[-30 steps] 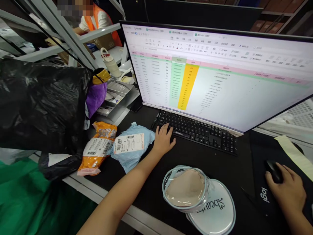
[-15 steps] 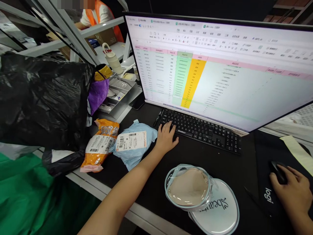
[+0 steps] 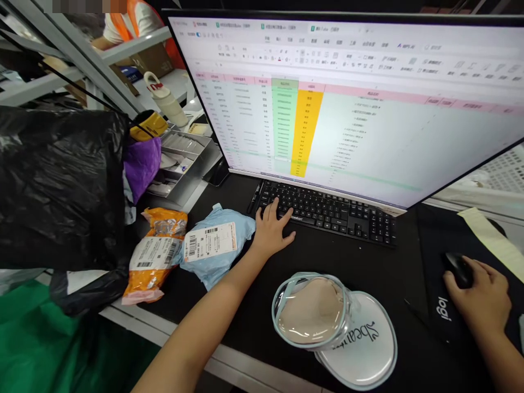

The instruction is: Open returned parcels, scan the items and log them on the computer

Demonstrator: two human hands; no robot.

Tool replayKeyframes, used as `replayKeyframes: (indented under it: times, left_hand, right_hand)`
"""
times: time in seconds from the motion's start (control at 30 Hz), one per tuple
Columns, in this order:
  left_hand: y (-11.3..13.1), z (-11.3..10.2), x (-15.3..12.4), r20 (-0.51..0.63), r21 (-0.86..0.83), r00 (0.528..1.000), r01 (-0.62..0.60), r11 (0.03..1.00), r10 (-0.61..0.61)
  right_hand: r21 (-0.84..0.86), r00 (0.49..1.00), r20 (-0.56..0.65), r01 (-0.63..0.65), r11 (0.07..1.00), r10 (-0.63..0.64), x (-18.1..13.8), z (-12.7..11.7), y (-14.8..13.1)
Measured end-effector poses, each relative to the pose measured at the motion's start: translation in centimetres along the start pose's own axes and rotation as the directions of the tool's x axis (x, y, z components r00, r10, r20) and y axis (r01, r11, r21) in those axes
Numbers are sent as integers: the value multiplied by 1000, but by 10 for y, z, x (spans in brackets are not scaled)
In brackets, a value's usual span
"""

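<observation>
My left hand (image 3: 271, 226) rests at the left end of the black keyboard (image 3: 323, 210), fingers spread over the keys. Around the black computer mouse (image 3: 458, 269), on the dark mouse pad (image 3: 434, 256), my right hand (image 3: 487, 297) is closed. Behind the keyboard stands a large monitor (image 3: 368, 136) showing a spreadsheet with green and orange columns. Left of my left hand lie a light blue parcel (image 3: 241, 222) with a white label and an orange parcel (image 3: 153, 277). Between my arms sits a clear round zip pouch (image 3: 313, 316) with a beige item inside, its white lettered lid (image 3: 368, 355) folded open.
A black plastic bag (image 3: 57, 185) and a purple package (image 3: 143, 166) crowd the left side. Behind are a grey organizer tray (image 3: 184, 183), a phone (image 3: 216, 173) and a cream bottle (image 3: 166, 101). A person in an orange vest (image 3: 131, 22) is beyond the metal frame. Yellowish paper (image 3: 491, 240) lies right.
The view has swung slightly to the right, so most things sit further left. My left hand is still on the keyboard and my right hand still on the mouse.
</observation>
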State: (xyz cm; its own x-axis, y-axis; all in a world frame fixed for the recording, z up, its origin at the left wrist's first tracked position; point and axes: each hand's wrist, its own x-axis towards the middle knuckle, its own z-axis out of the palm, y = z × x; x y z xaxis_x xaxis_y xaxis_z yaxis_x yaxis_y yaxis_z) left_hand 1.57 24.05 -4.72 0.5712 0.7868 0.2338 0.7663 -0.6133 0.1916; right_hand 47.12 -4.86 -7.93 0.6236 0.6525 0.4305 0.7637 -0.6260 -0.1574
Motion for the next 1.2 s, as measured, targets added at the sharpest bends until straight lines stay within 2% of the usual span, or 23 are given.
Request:
replayKeyframes:
  times: [0.13, 0.37, 0.83, 1.2]
  left_hand:
    - [1, 0, 0, -15, 5, 1000, 7, 1000, -7]
    - [-1, 1, -1, -36, 22, 999, -23, 1000, 23]
    - [0, 2, 2, -54, 41, 998, -29, 999, 31]
    - [0, 4, 2, -54, 52, 998, -29, 998, 32]
  right_hand:
    - [-1, 1000, 12, -1, 1000, 1, 1, 0, 0]
    - [-27, 990, 6, -142, 990, 142, 2, 0, 1]
    - [-48, 998, 57, -12, 999, 15, 4, -5, -1]
    - [-51, 996, 89, -4, 999, 9, 4, -2, 0]
